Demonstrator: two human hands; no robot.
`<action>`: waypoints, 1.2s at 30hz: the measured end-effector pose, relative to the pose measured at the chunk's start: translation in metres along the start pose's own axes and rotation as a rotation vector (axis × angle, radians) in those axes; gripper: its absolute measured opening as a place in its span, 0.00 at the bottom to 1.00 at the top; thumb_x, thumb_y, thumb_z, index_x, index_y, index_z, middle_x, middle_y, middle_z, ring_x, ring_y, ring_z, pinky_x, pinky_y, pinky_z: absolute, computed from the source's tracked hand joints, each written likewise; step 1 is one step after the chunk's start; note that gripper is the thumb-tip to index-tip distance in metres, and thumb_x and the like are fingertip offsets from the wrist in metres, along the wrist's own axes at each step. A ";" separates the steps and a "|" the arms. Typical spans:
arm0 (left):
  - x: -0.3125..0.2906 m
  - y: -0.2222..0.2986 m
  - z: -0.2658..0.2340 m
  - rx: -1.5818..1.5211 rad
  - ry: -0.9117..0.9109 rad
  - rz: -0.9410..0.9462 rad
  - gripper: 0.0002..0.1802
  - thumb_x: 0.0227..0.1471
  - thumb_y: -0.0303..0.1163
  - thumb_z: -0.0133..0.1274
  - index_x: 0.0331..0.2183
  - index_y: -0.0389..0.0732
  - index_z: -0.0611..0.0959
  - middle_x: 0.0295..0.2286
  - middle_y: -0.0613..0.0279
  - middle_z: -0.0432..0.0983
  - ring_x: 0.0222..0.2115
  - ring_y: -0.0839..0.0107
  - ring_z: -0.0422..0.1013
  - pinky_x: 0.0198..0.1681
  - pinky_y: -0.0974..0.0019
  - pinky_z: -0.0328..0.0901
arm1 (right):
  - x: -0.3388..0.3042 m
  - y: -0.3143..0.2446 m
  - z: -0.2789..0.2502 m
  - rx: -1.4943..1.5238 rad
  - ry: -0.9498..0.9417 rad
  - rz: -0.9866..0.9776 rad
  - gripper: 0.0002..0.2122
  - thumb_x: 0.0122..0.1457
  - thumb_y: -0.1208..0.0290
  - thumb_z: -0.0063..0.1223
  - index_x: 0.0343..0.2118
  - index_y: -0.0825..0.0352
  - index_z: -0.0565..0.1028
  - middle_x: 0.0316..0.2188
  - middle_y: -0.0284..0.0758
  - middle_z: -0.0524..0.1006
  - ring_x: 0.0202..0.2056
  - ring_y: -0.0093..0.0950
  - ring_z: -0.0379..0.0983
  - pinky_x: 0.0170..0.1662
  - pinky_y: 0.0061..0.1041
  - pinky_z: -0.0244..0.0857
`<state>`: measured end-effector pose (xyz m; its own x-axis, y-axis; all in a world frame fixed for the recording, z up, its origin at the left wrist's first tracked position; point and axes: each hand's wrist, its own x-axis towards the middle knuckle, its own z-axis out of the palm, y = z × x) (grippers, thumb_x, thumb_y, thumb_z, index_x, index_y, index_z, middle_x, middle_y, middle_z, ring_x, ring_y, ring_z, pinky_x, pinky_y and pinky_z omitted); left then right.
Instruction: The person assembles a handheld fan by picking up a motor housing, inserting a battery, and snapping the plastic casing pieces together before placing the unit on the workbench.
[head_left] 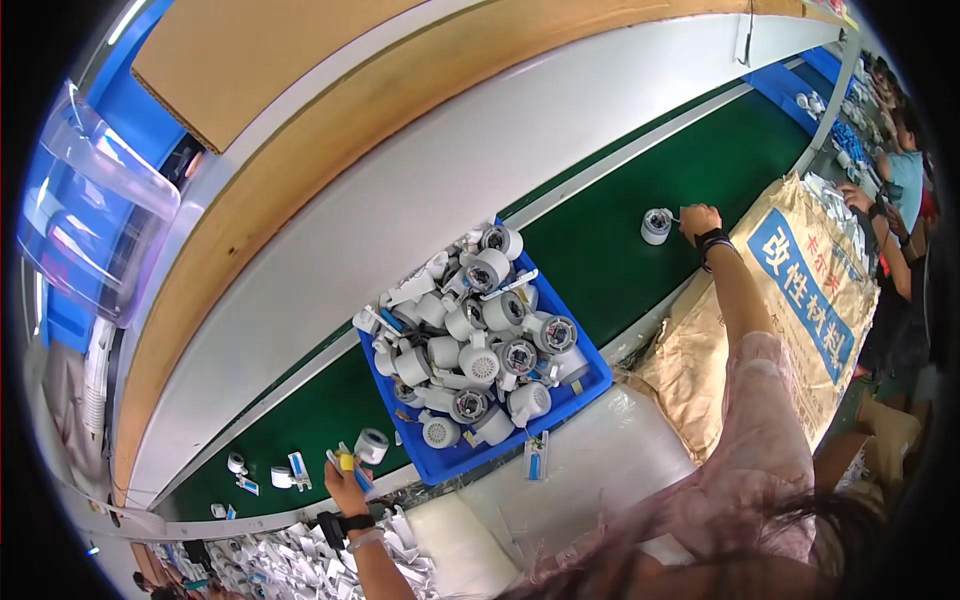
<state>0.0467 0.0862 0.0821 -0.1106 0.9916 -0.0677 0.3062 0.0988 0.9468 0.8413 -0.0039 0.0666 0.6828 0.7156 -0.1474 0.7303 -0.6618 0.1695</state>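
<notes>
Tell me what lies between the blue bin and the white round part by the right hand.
In the head view, only bare green belt lies between the blue bin and white round part.

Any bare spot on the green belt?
Widest: green belt between the blue bin and the white round part by the right hand. Smaller: between bin and left hand. Crowded: the bin, heaped; belt's left end, scattered with loose parts.

Scene's brightly lit; glare's caught on clear plastic tub [100,205], far L; edges are bent, corners blacked out.
</notes>
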 end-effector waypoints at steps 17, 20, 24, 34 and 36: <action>-0.198 0.063 0.142 -0.132 -0.582 0.321 0.40 0.47 0.19 0.55 0.59 0.40 0.57 0.49 0.55 0.66 0.46 0.66 0.68 0.49 0.66 0.63 | -0.210 -0.065 -0.115 1.753 -0.287 -0.386 0.13 0.61 0.68 0.50 0.43 0.70 0.75 0.26 0.30 0.77 0.25 0.17 0.72 0.24 0.13 0.65; -0.244 0.099 0.152 -0.091 -0.509 0.369 0.45 0.45 0.31 0.61 0.60 0.38 0.55 0.52 0.52 0.63 0.50 0.63 0.64 0.48 0.64 0.63 | -0.291 -0.096 -0.089 1.896 -0.439 -0.344 0.11 0.59 0.71 0.51 0.42 0.69 0.75 0.24 0.34 0.79 0.23 0.20 0.75 0.21 0.14 0.64; -0.288 0.117 0.134 0.120 -0.537 0.519 0.43 0.45 0.31 0.63 0.58 0.36 0.58 0.50 0.51 0.64 0.51 0.62 0.63 0.50 0.64 0.62 | -0.408 -0.140 -0.049 2.213 -0.797 -0.219 0.11 0.60 0.70 0.50 0.45 0.64 0.73 0.31 0.33 0.78 0.34 0.26 0.77 0.33 0.23 0.72; -0.316 0.044 0.070 -0.593 -0.850 -0.205 0.32 0.48 0.28 0.59 0.53 0.37 0.65 0.46 0.64 0.68 0.45 0.77 0.66 0.44 0.71 0.65 | -0.539 -0.190 -0.034 2.340 -1.289 -0.209 0.06 0.63 0.73 0.46 0.42 0.62 0.70 0.42 0.39 0.74 0.49 0.35 0.71 0.45 0.33 0.71; -0.323 0.046 0.056 -0.598 -0.960 -0.336 0.29 0.49 0.29 0.58 0.52 0.38 0.67 0.45 0.65 0.68 0.46 0.77 0.66 0.43 0.72 0.66 | -0.548 -0.189 -0.034 2.331 -1.311 -0.190 0.05 0.63 0.72 0.45 0.40 0.60 0.70 0.44 0.40 0.74 0.51 0.38 0.69 0.45 0.33 0.71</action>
<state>0.1490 -0.2245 0.1295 0.7334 0.6057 -0.3086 -0.1229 0.5646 0.8161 0.3279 -0.2633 0.1489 -0.2422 0.9162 -0.3192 -0.8413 -0.3622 -0.4012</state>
